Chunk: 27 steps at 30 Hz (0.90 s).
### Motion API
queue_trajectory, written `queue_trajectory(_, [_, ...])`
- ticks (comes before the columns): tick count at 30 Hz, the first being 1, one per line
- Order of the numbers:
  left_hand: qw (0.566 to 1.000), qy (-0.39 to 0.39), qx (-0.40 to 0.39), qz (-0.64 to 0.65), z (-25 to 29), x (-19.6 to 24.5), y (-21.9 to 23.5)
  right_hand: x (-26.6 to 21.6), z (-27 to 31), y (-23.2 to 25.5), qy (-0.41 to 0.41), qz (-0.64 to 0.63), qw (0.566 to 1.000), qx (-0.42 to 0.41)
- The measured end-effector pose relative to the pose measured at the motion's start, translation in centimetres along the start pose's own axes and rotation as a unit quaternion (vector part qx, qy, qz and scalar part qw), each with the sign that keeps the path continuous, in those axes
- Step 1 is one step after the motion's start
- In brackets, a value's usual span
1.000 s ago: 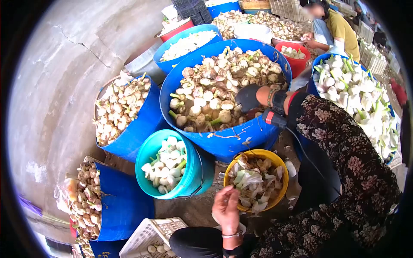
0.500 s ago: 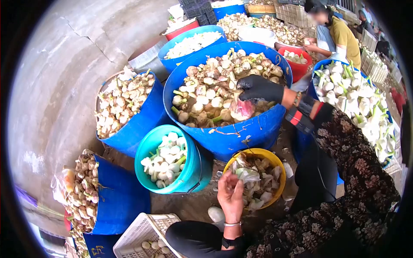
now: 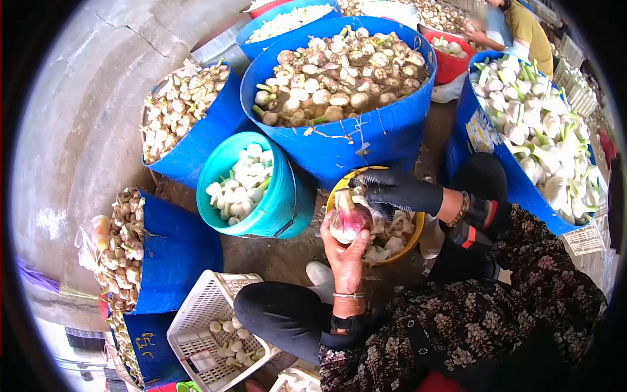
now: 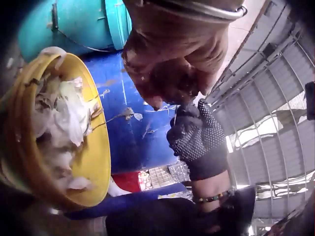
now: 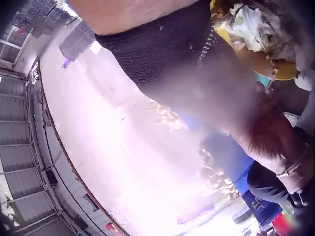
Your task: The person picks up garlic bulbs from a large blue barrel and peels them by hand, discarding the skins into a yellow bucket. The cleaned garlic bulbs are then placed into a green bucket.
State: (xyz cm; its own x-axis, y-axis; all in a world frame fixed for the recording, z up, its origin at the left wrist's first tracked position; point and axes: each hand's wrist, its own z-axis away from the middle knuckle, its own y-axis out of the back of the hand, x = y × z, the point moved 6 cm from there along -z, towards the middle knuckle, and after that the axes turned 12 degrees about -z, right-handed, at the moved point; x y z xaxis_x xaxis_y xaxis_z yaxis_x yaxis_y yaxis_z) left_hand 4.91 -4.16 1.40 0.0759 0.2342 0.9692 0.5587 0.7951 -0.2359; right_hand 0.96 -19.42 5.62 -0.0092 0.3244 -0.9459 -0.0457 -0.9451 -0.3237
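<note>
A reddish-purple and white bulb (image 3: pixel 350 221) with a stem stub pointing up is gripped in my bare left hand (image 3: pixel 345 258), its fingers curled round the lower part. My right hand (image 3: pixel 401 191), in a black dotted glove, pinches the top of the bulb beside the stem. Both hands are over the near edge of a yellow bucket (image 3: pixel 413 240) holding papery peelings. In the left wrist view the gloved right hand (image 4: pixel 197 132) meets the bare left hand (image 4: pixel 172 64), and the bulb is mostly hidden in shadow. The right wrist view is blurred at the fingers.
A large blue tub (image 3: pixel 339 145) of bulbs in murky water stands behind the hands. A turquoise bucket (image 3: pixel 287 209) of white bulbs is to its left. Blue barrels of bulbs stand on both sides. A white crate (image 3: pixel 189 320) lies front left. Another person (image 3: pixel 532 39) sits back right.
My right hand has come from the big tub down to my left hand, bringing the bulb. My left hand has risen slightly and closed round it. The head view has tilted downward.
</note>
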Motion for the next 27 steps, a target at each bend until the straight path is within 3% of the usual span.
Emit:
queue_trajectory(1, [0.999,-0.025,0.008,-0.042,0.3,0.3,0.2,0.0,0.7,-0.3,0.022,0.036,0.999,-0.005])
queue_trajectory(3, [0.995,-0.044,0.012,-0.088,0.5,0.9,0.1,1.0,2.0,-1.1,-0.067,0.021,0.997,-0.041])
queue_trajectory(5, [0.972,-0.096,0.034,-0.211,0.5,1.7,0.0,2.2,1.2,-1.6,0.047,0.038,0.995,-0.074])
queue_trajectory(7, [0.958,-0.113,0.047,-0.261,0.7,2.5,-0.4,2.6,1.0,-1.4,0.056,0.058,0.993,-0.086])
queue_trajectory(9, [0.849,-0.179,0.089,-0.488,1.2,3.9,-0.9,2.7,1.1,-1.6,0.061,0.075,0.99,-0.1])
queue_trajectory(11, [0.849,-0.192,0.084,-0.485,1.0,3.7,-1.0,3.9,1.4,-1.1,-0.072,-0.038,0.995,-0.05])
queue_trajectory(13, [0.811,-0.224,0.079,-0.534,1.1,3.7,-1.3,4.3,1.5,-0.6,-0.081,-0.041,0.994,-0.053])
queue_trajectory(15, [0.821,-0.22,0.078,-0.522,1.1,3.5,-1.4,4.7,1.5,-0.4,-0.092,-0.045,0.993,-0.055])
queue_trajectory(17, [0.83,-0.213,0.078,-0.51,1.2,3.5,-1.4,4.1,1.3,-0.4,-0.031,-0.009,0.999,-0.043])
queue_trajectory(21, [0.845,-0.196,0.08,-0.492,1.1,3.6,-1.4,4.3,1.1,0.1,-0.041,-0.002,0.999,-0.015])
queue_trajectory(23, [0.852,-0.182,0.085,-0.483,1.1,3.1,-0.9,4.5,0.9,0.6,-0.064,-0.057,0.996,0.013])
queue_trajectory(24, [0.953,-0.096,0.064,-0.28,0.6,1.1,0.1,3.7,0.9,0.4,-0.07,-0.048,0.996,0.019])
queue_trajectory(25, [0.997,-0.006,0.04,-0.06,0.4,-0.5,0.4,4.3,0.5,1.0,-0.071,-0.046,0.996,0.018])
queue_trajectory(27, [0.999,0.032,0.017,-0.004,0.5,-0.5,0.4,4.6,-0.2,1.4,0.057,0.069,0.993,-0.077])
